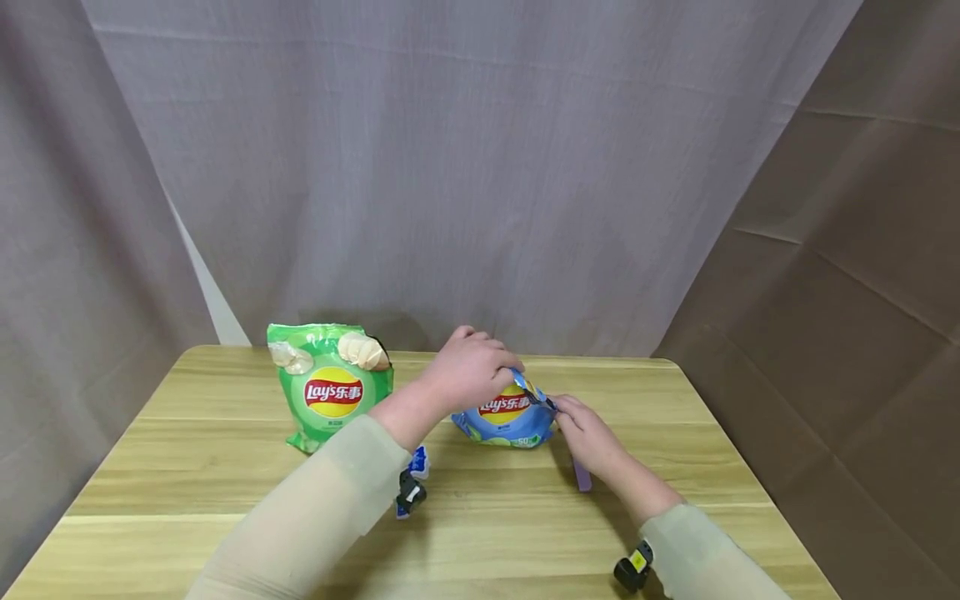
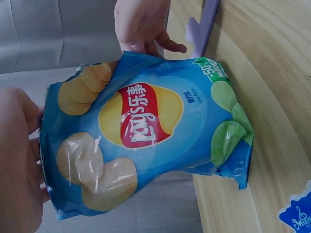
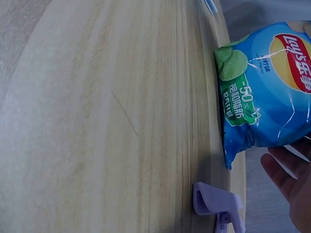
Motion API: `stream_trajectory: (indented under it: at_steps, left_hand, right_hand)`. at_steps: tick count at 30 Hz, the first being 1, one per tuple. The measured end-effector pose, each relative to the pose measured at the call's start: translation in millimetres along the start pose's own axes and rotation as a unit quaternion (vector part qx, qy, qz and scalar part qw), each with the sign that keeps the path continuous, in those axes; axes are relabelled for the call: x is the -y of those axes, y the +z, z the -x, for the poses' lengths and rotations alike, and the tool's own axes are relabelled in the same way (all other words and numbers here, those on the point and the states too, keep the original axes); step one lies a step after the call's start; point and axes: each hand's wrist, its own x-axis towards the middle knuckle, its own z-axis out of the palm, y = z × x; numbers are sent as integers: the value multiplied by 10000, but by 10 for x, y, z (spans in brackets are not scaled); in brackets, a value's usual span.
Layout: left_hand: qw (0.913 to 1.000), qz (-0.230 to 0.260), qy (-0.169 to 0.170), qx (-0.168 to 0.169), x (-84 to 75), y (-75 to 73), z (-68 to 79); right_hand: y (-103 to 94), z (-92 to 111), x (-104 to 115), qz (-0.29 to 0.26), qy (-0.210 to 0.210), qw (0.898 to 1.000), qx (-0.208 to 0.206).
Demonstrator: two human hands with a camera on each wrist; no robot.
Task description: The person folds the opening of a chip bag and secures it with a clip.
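A blue chip bag stands on the table, its printed front facing me. My left hand grips it by the top edge; in the left wrist view that hand's fingers pass behind the edge. On the other side, my right hand touches the bag near its upper corner, and in the right wrist view its fingers reach loosely extended behind the bag's side. A lavender bag clip lies on the table close by the right hand, partly covered by it in the head view.
A green chip bag stands upright to the left, behind my left forearm. Close to my left wrist lies a blue, white-edged piece with lettering. The wooden table ends at a grey curtain behind.
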Motion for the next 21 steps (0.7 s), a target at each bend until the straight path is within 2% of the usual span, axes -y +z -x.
stream_trajectory:
  at_steps: [10,14,21]
  left_hand:
    - [9995,21,18,-301,-25,79,-10]
    - [9996,51,-13,-269,-17,79,-7]
    - [9993,-137,-319,-141,6,33,5]
  right_hand:
    - [19,29,-50,-99,-231,9997,-33]
    - [10,40,-38,-124,-210,9997,31]
    - [12,34,-38,4,-196,9998,60]
